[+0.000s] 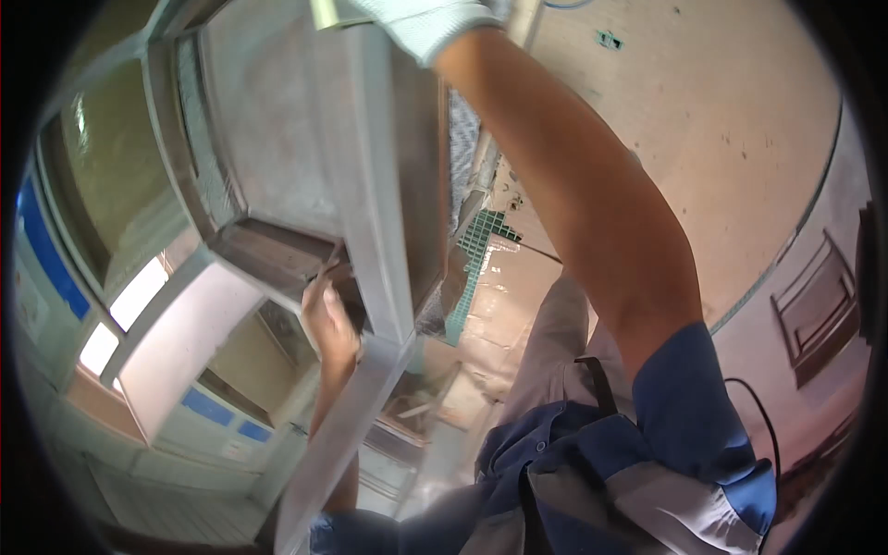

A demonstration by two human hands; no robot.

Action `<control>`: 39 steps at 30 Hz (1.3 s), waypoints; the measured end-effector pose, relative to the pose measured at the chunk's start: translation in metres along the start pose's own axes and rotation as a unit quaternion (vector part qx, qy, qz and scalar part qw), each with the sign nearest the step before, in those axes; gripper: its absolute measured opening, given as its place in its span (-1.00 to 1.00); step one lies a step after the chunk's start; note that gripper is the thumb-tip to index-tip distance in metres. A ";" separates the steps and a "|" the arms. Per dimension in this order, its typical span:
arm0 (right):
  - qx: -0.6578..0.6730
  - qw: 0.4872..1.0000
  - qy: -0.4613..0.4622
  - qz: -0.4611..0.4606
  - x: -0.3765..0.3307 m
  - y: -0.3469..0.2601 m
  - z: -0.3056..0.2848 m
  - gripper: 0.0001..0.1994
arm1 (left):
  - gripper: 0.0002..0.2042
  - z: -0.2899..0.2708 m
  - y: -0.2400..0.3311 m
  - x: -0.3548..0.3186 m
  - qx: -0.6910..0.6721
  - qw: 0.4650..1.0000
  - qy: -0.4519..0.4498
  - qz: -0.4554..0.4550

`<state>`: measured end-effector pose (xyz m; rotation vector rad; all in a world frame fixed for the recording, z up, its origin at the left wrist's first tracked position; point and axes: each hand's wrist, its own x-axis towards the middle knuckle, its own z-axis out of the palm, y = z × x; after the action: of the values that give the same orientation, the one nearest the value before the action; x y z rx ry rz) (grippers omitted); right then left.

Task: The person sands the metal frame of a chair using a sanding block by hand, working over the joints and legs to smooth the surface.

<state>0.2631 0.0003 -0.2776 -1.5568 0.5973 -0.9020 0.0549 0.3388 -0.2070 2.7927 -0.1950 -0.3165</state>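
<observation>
My bare left hand (pixel 333 319) reaches behind a grey upright frame post (pixel 384 213). Its fingers curl near a brown ledge (pixel 273 252) in the frame's inner corner; what they close on, if anything, is blurred. At the top edge of the picture is my right hand (pixel 430 26) in a white glove, over the upper end of the post. Beside the glove a pale yellow, blocky piece (pixel 327 13) shows, cut off by the picture's edge. The right fingers are out of sight. A smooth grey-brown panel (pixel 268 120) fills the frame's opening.
Green mesh (pixel 476 250) lies on the tan floor covering (pixel 703 120), near my legs. At the right a brown framed panel (pixel 819 310) is on the pale wall, and a black cable (pixel 763 407) hangs. Blue strips (pixel 51 250) and bright window panes (pixel 139 296) show at the left.
</observation>
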 end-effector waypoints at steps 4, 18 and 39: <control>0.030 0.993 -0.076 0.091 -0.091 -0.047 -0.041 -0.45 | -0.64 0.000 0.005 0.005 -0.014 0.998 0.034 0.047; -0.174 0.874 -0.416 -0.181 -0.045 -0.165 -0.002 -0.56 | -0.78 0.001 0.015 0.009 0.017 0.995 0.090 0.032; -0.503 0.567 -0.647 -0.087 -0.146 -0.051 0.071 -0.61 | -0.33 -0.047 0.024 -0.181 -0.394 0.887 0.230 -0.072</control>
<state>0.2318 0.1667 -0.2611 -2.7463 -0.2783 0.8453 -0.1116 0.3614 -0.1207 1.9862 0.2160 0.2092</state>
